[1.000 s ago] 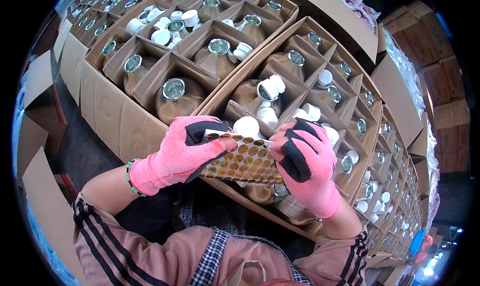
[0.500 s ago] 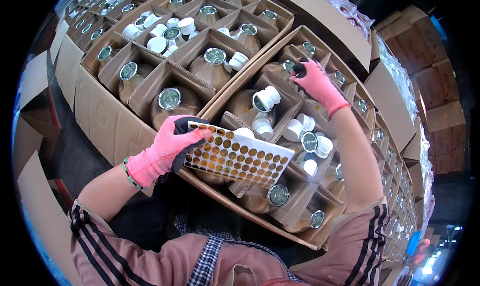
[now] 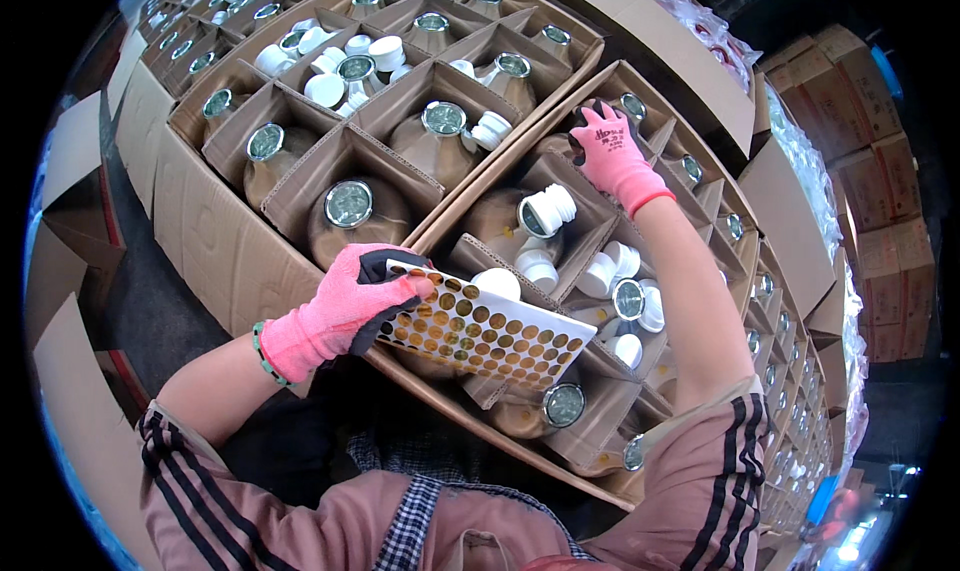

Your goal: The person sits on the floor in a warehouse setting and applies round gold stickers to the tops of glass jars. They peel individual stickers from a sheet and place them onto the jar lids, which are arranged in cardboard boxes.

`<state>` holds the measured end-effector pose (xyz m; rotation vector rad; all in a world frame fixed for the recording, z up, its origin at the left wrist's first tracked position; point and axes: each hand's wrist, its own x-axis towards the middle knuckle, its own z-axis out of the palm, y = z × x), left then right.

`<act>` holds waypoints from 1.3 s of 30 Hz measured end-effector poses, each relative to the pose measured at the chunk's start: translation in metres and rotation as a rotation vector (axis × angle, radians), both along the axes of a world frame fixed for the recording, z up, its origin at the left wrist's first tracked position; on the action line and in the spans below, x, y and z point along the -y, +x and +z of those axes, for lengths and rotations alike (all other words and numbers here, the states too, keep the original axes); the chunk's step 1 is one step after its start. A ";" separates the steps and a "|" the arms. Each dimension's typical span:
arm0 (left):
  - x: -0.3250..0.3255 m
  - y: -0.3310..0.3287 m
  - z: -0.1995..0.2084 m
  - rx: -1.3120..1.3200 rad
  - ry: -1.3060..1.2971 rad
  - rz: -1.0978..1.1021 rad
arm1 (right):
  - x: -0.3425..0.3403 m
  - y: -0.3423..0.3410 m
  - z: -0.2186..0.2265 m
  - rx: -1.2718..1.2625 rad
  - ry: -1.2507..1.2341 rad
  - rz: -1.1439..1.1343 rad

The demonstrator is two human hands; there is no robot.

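My left hand [image 3: 345, 301], in a pink glove with dark palm and fingers, pinches a white sheet of round gold stickers [image 3: 480, 323] by its left end. The sheet tilts over the near part of a divided carton [image 3: 440, 233]. My right hand [image 3: 607, 151], gloved alike, is closed over the top of a glass bottle in the same carton's far part. Its fingers curl down around the neck and hide the mouth. Near the sheet, a bottle with a silvery rim [image 3: 564, 404] stands in its cell. White caps [image 3: 548, 209] lie stacked between bottles.
Another divided carton of bottles [image 3: 348, 204] adjoins on the left, with white caps [image 3: 325, 90] among its necks. More bottle cartons run off to the far left and down the right. Clear plastic wrap [image 3: 800, 151] and stacked brown boxes [image 3: 880, 191] stand at right.
My right hand has moved left onto the bottle top, and its fingers now curl down over the mouth. The left hand still holds the sticker sheet. The view has shifted slightly.
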<state>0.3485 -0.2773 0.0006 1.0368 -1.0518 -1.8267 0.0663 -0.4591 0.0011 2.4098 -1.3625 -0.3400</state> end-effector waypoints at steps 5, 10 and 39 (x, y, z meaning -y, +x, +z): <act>0.000 -0.003 0.000 0.029 -0.032 -0.004 | -0.009 -0.005 0.009 0.483 -0.314 0.105; -0.002 -0.003 -0.007 0.079 -0.136 0.013 | -0.118 0.046 0.070 1.364 0.133 -0.015; -0.024 -0.025 0.038 0.113 -0.396 -0.013 | -0.212 0.054 0.078 0.979 -0.078 0.383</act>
